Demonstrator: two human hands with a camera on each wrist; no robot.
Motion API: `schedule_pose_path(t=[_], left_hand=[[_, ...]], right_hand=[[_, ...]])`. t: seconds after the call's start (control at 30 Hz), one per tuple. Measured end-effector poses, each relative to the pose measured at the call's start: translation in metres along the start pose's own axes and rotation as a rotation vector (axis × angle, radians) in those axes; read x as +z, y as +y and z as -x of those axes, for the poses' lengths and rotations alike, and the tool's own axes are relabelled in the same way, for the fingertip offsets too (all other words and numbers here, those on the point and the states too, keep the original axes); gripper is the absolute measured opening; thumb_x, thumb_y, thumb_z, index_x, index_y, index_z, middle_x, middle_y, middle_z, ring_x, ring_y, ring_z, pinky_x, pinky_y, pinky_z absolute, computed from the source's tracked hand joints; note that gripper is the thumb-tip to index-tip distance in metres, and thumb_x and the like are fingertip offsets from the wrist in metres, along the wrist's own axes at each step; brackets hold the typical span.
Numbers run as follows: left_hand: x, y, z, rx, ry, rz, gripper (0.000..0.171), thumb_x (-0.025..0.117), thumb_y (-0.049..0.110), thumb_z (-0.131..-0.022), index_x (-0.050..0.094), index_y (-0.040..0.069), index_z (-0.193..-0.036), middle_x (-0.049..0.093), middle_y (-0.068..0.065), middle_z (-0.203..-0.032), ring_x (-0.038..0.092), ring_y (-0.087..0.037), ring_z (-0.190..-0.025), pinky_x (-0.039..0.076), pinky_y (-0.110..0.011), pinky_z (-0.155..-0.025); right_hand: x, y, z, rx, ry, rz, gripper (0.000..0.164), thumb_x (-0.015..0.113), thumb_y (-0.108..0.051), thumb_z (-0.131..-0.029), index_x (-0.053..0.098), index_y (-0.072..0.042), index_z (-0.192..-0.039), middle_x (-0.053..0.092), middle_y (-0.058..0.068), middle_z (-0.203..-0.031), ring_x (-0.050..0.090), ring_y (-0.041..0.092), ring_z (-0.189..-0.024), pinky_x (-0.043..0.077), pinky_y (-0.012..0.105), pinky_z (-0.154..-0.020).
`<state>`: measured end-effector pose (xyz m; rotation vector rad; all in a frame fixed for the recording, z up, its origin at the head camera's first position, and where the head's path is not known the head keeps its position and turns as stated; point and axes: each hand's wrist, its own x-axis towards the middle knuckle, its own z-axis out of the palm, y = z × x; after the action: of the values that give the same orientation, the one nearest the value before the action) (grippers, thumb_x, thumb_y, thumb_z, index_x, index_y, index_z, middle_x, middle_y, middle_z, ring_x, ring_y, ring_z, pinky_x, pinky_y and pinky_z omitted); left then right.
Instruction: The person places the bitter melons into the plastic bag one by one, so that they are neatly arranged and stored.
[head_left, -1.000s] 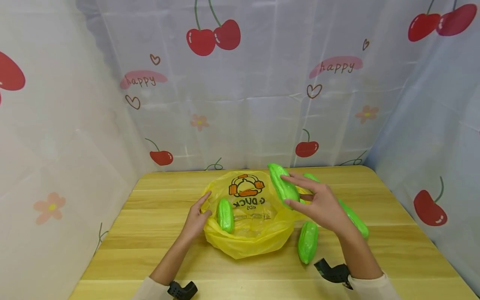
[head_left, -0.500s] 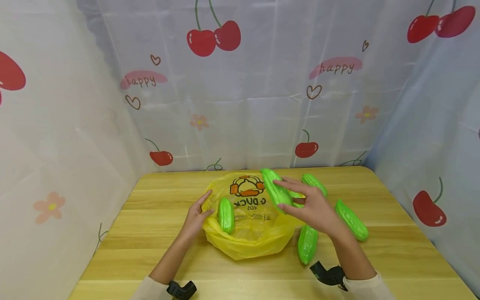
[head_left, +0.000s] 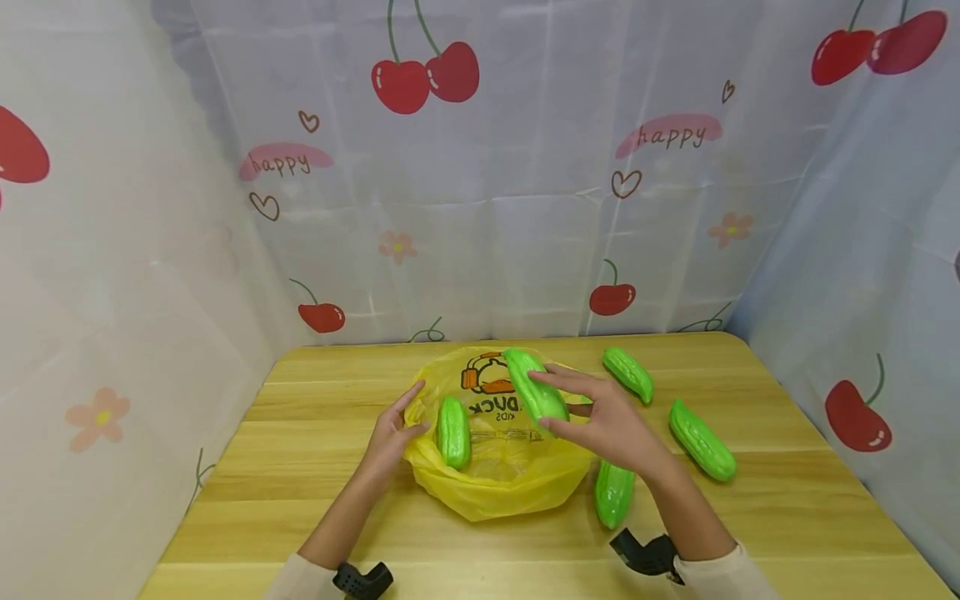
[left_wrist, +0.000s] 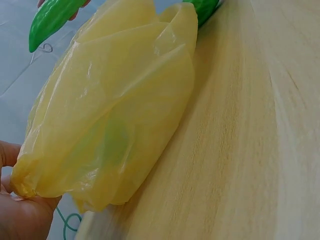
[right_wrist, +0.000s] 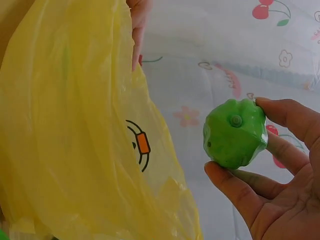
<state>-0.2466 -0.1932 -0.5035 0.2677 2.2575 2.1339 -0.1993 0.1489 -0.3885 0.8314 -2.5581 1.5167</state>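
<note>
A yellow plastic bag stands with its mouth open on the table, a duck print showing on its inner wall. My left hand pinches the bag's left rim, thumb inside and fingers outside. One bright green bitter melon lies inside the bag at the left. Over the right part of the mouth, my right hand holds another green bitter melon, tilted, between thumb and fingers. The right wrist view shows the stem end of this held bitter melon, beside the bag's wall.
Three more green bitter melons lie right of the bag: one at the back, one farther right, and one in front, partly hidden by the bag and hand. A cherry-print curtain surrounds the wooden table.
My right hand has moved left and slightly down with its bitter melon, from the bag's right side to over its mouth. The left hand stays at the rim.
</note>
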Motion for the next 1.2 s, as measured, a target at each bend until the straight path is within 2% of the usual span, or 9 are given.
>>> schedule_pose_path(t=[0.3, 0.4, 0.5, 0.57, 0.7, 0.87, 1.2], left_hand=[[0.001, -0.002, 0.0, -0.011, 0.003, 0.076, 0.073, 0.051, -0.012, -0.09, 0.039, 0.012, -0.157, 0.023, -0.001, -0.168, 0.003, -0.024, -0.156, 0.017, -0.048, -0.123], [0.001, -0.004, 0.0, -0.008, -0.003, 0.121, 0.074, 0.049, -0.014, -0.09, 0.038, 0.012, -0.158, 0.022, -0.001, -0.168, 0.008, -0.023, -0.155, 0.027, -0.039, -0.12], [0.003, -0.006, 0.001, -0.01, -0.008, 0.207, 0.075, 0.047, -0.016, -0.09, 0.037, 0.013, -0.158, 0.021, 0.0, -0.168, 0.017, -0.023, -0.153, 0.038, -0.027, -0.112], [0.004, -0.008, 0.001, -0.011, -0.016, 0.268, 0.076, 0.045, -0.017, -0.089, 0.036, 0.012, -0.159, 0.019, 0.0, -0.168, 0.02, -0.025, -0.152, 0.041, -0.021, -0.108], [0.008, -0.012, 0.001, -0.017, -0.024, 0.347, 0.077, 0.046, -0.017, -0.089, 0.034, 0.011, -0.159, 0.016, -0.001, -0.169, 0.02, -0.024, -0.153, 0.04, -0.02, -0.108], [0.011, -0.017, 0.002, -0.002, -0.016, 0.38, 0.076, 0.047, -0.017, -0.089, 0.033, 0.01, -0.159, 0.016, -0.002, -0.169, 0.02, -0.024, -0.153, 0.04, -0.022, -0.109], [0.012, -0.025, 0.005, 0.108, -0.009, 0.419, 0.072, 0.048, -0.014, -0.091, 0.034, 0.007, -0.159, 0.022, -0.003, -0.168, 0.02, -0.023, -0.153, 0.039, -0.025, -0.111]], right_hand=[[0.014, 0.002, -0.002, 0.015, -0.038, -0.037, 0.057, 0.08, -0.025, -0.089, 0.061, -0.026, -0.142, 0.047, 0.005, -0.155, 0.042, 0.035, -0.143, 0.054, 0.053, -0.096], [0.019, 0.005, -0.004, 0.014, -0.048, -0.04, 0.057, 0.081, -0.024, -0.088, 0.062, -0.026, -0.142, 0.047, 0.004, -0.155, 0.042, 0.034, -0.143, 0.054, 0.052, -0.096], [0.024, 0.006, -0.005, 0.02, -0.067, -0.042, 0.056, 0.08, -0.025, -0.089, 0.062, -0.026, -0.142, 0.048, 0.003, -0.155, 0.042, 0.033, -0.143, 0.054, 0.052, -0.096], [0.027, 0.007, -0.006, 0.024, -0.078, -0.047, 0.056, 0.08, -0.025, -0.089, 0.062, -0.026, -0.142, 0.047, 0.004, -0.155, 0.042, 0.034, -0.143, 0.054, 0.053, -0.096], [0.032, 0.008, -0.006, 0.027, -0.083, -0.056, 0.056, 0.08, -0.023, -0.089, 0.062, -0.026, -0.142, 0.046, 0.006, -0.155, 0.043, 0.034, -0.142, 0.053, 0.053, -0.096], [0.038, 0.01, -0.007, 0.019, -0.07, -0.048, 0.056, 0.08, -0.023, -0.089, 0.061, -0.024, -0.142, 0.048, 0.007, -0.154, 0.046, 0.035, -0.14, 0.055, 0.05, -0.095], [0.051, 0.008, -0.014, 0.019, -0.056, -0.065, 0.055, 0.079, -0.025, -0.09, 0.062, -0.024, -0.142, 0.047, 0.004, -0.156, 0.045, 0.034, -0.141, 0.056, 0.048, -0.093]])
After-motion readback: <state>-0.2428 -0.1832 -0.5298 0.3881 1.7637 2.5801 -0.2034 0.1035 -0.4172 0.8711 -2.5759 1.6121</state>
